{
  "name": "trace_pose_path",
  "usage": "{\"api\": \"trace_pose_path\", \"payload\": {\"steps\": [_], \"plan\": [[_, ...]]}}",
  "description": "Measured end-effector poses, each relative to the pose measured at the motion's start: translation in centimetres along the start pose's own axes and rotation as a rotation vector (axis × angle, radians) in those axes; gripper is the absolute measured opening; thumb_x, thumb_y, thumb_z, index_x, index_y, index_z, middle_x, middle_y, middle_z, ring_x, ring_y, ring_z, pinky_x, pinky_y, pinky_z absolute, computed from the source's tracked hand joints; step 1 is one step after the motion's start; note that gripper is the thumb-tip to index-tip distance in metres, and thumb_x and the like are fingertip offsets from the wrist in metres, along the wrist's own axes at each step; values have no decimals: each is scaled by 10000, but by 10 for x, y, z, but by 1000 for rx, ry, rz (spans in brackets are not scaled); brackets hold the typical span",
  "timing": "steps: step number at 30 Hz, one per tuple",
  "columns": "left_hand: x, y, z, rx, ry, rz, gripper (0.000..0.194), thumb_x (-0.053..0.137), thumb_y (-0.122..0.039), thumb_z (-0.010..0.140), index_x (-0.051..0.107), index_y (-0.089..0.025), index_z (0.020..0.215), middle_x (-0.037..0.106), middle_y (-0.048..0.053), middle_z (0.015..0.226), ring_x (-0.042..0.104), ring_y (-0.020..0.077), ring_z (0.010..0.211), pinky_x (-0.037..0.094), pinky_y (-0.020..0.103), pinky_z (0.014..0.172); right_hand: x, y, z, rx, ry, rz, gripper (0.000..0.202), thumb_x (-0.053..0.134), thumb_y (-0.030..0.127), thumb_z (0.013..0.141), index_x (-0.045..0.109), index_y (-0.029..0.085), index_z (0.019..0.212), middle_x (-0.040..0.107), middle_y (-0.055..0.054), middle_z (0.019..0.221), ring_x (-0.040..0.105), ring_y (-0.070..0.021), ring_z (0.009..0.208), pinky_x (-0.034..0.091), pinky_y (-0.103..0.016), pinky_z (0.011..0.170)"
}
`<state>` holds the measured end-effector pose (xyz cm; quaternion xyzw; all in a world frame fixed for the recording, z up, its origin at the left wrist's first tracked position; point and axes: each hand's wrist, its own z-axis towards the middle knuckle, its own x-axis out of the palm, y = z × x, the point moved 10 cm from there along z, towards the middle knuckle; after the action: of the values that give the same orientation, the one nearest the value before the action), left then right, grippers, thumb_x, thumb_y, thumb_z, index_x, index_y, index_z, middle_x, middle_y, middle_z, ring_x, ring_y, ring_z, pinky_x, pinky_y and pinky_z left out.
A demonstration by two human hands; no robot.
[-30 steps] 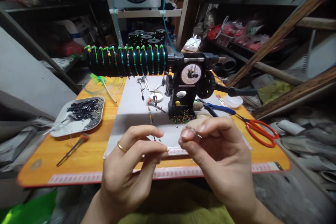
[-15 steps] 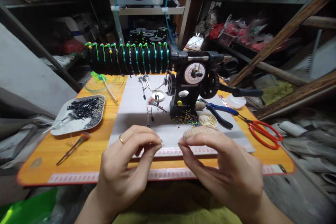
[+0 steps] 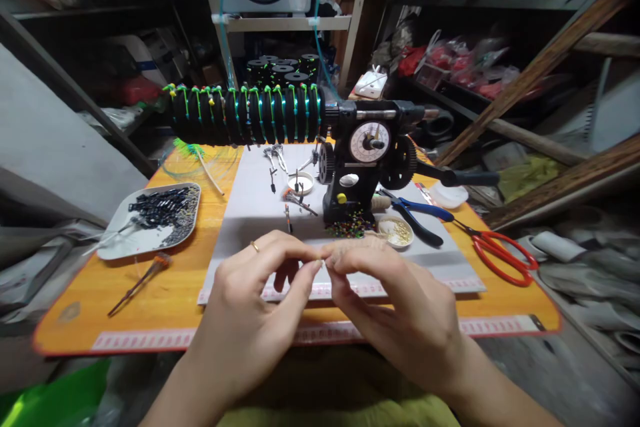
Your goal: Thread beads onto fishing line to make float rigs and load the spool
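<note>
From my remote view through the head camera, both forearms reach up from the bottom edge, and the hands meet over the near edge of a pale board (image 3: 237,240) on the orange desk (image 3: 175,297). My left hand (image 3: 265,287), palm turned inward, has thumb and index finger pinching a tiny pale piece (image 3: 321,263) at their tips, the other fingers curled beneath. My right hand (image 3: 400,293) faces it, thumb and index fingertips pressed together just beside that piece; I cannot tell whether they grip anything. Beyond the hands lie multicoloured beads (image 3: 353,224), near a black hand-cranked machine (image 3: 345,180).
</note>
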<state>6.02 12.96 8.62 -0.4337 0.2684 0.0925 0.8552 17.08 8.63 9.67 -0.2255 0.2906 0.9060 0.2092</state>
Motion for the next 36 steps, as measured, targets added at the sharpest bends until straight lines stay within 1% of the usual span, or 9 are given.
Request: {"api": "trace_pose_path", "payload": {"steps": [5, 9, 13, 15, 18, 21, 23, 30, 36], "plan": [[-2, 13, 0, -128, -7, -208, 106, 646, -105, 856, 688, -198, 826, 704, -11, 785, 660, 118, 722, 518, 226, 645, -7, 0, 1, 17, -56, -32, 373, 576, -13, 847, 517, 213, 1138, 701, -35, 921, 710, -173, 888, 592, -289, 831], [-1, 13, 2, -134, 25, -251, 118, 654, -113, 857, 714, -196, 800, 716, 5, 798, 668, 122, 739, 522, 223, 663, -9, -1, -2, 3, -57, -62, 386, 592, 5, 842, 529, 222, 1156, 719, -41, 944, 719, -179, 883, 605, -282, 806], [-1, 15, 2, -138, 27, -253, 110, 650, -120, 858, 710, -203, 819, 709, 11, 806, 662, 130, 736, 520, 231, 658, 0, -7, -6, 24, 58, -27, 348, 592, 20, 859, 565, 239, 1128, 729, -55, 1074, 723, -189, 958, 613, -275, 817], [0, 18, 1, -148, 33, -263, 105, 653, -117, 850, 696, -209, 825, 689, 7, 790, 647, 133, 730, 509, 229, 644, -4, -8, -5, 32, -9, 65, 387, 599, -1, 854, 562, 243, 1152, 731, -47, 1085, 724, -184, 965, 618, -289, 834], [1, 24, 0, -194, 8, -355, 123, 647, -99, 838, 662, -214, 798, 651, -9, 761, 612, 116, 715, 497, 198, 633, -12, -18, -4, 158, -156, 217, 433, 604, -23, 846, 562, 225, 1199, 698, -63, 1120, 702, -189, 1006, 617, -324, 862], [1, 29, -1, -249, -46, -497, 138, 640, -96, 843, 646, -217, 778, 623, -27, 747, 580, 87, 691, 495, 153, 633, -3, -28, 0, 305, -126, 252, 276, 610, 49, 875, 635, 196, 1106, 660, -80, 1106, 654, -197, 1049, 598, -325, 852], [2, 29, 0, -262, -62, -562, 137, 640, -100, 848, 651, -214, 774, 617, -30, 744, 577, 75, 684, 496, 130, 632, 1, -27, 4, 328, -95, 257, 168, 617, 94, 884, 665, 185, 1017, 657, -68, 1008, 646, -186, 991, 583, -308, 809], [-3, 27, -1, -231, -134, -535, 157, 635, -55, 835, 639, -201, 777, 612, -25, 765, 586, 71, 705, 509, 112, 646, -1, -12, 14, 212, -165, 112, 137, 616, 66, 829, 634, 192, 880, 634, -30, 821, 628, -164, 815, 543, -293, 709], [3, 30, -6, -269, -119, -561, 166, 606, -57, 845, 604, -206, 771, 592, -23, 774, 572, 80, 700, 512, 123, 616, -4, 8, 10, 5, -208, -146, 192, 647, 71, 839, 626, 199, 980, 676, -83, 970, 651, -200, 910, 567, -349, 817]]}}
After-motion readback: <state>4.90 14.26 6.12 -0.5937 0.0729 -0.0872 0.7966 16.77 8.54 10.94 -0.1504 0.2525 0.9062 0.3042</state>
